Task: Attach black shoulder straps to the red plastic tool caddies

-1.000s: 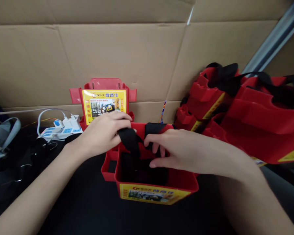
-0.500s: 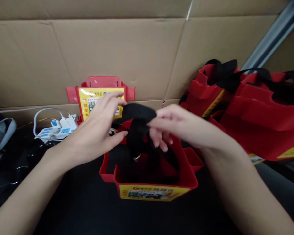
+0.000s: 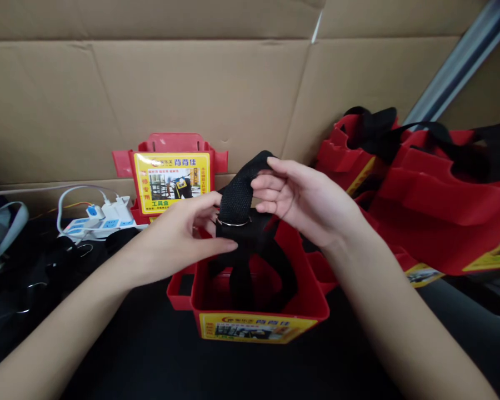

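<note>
A red plastic tool box [image 3: 312,303] with a yellow label stands on the black surface in front of me. A black webbing strap [image 3: 241,191] with a metal ring rises out of it. My left hand [image 3: 179,239] pinches the strap just below the ring, thumb and fingers closed on it. My right hand [image 3: 304,197] grips the strap's upper end, fingers curled round it, holding it up above the box.
Another red box with a yellow label [image 3: 170,175] stands against the cardboard wall [image 3: 150,94]. Several red boxes with black straps [image 3: 433,189] are piled at the right. A white power strip with plugs [image 3: 104,216] lies at the left, with black straps and rings nearby.
Both hands have lifted the strap from inside the box to above its rim. The right hand now holds the strap's end higher, and the ring shows between the hands.
</note>
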Motion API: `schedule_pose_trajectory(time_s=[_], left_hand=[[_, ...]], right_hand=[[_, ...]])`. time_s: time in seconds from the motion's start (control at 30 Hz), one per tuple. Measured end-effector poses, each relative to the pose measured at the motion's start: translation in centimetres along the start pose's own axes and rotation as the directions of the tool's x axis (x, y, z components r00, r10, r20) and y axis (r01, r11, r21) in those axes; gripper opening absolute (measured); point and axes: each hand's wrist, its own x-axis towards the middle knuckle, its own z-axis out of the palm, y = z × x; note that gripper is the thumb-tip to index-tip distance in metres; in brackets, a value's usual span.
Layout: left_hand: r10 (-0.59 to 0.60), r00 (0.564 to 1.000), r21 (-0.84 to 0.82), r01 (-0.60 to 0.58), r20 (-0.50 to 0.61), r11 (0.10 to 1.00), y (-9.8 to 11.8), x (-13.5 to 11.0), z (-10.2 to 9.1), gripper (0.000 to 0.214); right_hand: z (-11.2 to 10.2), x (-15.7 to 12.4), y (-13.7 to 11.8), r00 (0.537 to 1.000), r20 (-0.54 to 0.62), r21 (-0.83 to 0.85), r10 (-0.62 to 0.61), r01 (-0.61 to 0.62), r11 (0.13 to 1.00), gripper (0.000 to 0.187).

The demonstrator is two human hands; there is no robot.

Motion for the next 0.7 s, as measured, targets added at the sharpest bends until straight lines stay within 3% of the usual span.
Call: schedule_pose_trajectory(time_s=[0.03,0.13,0.2,0.3,0.4,0.5,0.7], left_hand=[[-0.007,0.999,0.026,0.008,-0.039,1.000,0.0,0.1,-0.1,0.010],[-0.025,0.985,0.170,0.055,-0.172,0.984,-0.1,0.2,-0.5,0.035],[-0.025,0.978,0.256,0.079,-0.208,0.963,-0.1,0.2,-0.4,0.043],[-0.011,0.989,0.337,0.060,-0.146,0.940,-0.2,0.3,-0.3,0.043],[0.017,1.000,0.400,-0.010,-0.015,0.917,-0.4,0.2,-0.5,0.031],[0.018,0.997,0.462,-0.052,0.079,0.886,-0.3,-0.1,-0.9,0.019],[-0.034,0.992,0.547,-0.038,0.121,0.836,0.0,-0.5,-1.5,0.010]], right_hand=[[0.0,-0.2,-0.1,1.000,0.026,-0.056,-0.007,0.009,0.998,0.023],[0.3,-1.2,-0.3,0.996,0.082,-0.339,-0.039,0.065,0.938,0.032],[1.0,-2.2,-0.3,0.989,0.127,-0.562,-0.072,0.131,0.817,0.043],[1.8,-3.3,0.1,0.970,0.220,-0.786,-0.104,0.240,0.569,0.046],[2.0,-3.5,0.4,0.953,0.295,-0.851,-0.071,0.296,0.433,0.027],[2.0,-3.2,0.5,0.935,0.354,-0.852,-0.011,0.327,0.409,0.025],[1.6,-2.8,0.4,0.934,0.355,-0.871,0.032,0.318,0.374,0.028]])
